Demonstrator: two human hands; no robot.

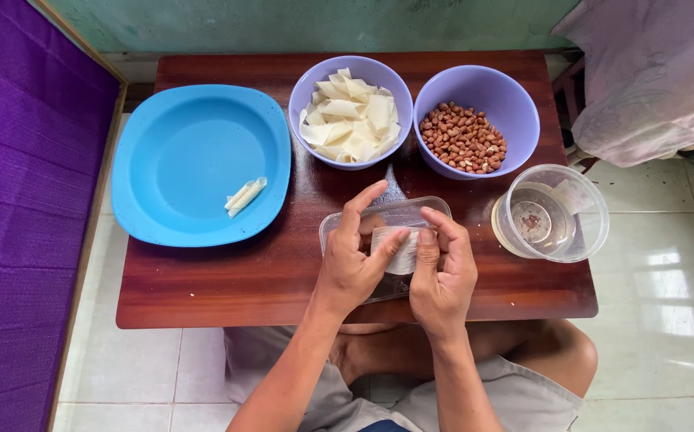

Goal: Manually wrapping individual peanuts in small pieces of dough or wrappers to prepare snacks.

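Observation:
Both my hands meet over a clear plastic lid [411, 212] lying on the dark wooden table [227, 280]. My left hand [355, 256] and my right hand [443, 268] pinch a small pale wrapper sheet [401, 252] between fingers and thumbs, rolling it. Behind them stands a purple bowl [307, 88] full of pale wrapper pieces [351, 120]. Beside it a second purple bowl [515, 96] holds peanuts [463, 140]. One finished pale roll [245, 196] lies on a blue plate [179, 160] at the left.
A clear round plastic tub [587, 228] with a little liquid stands at the table's right edge. Purple padded panel [19, 200] runs along the left. A pale cloth [651, 72] hangs at the top right. White floor tiles surround the low table; my knees sit under its front edge.

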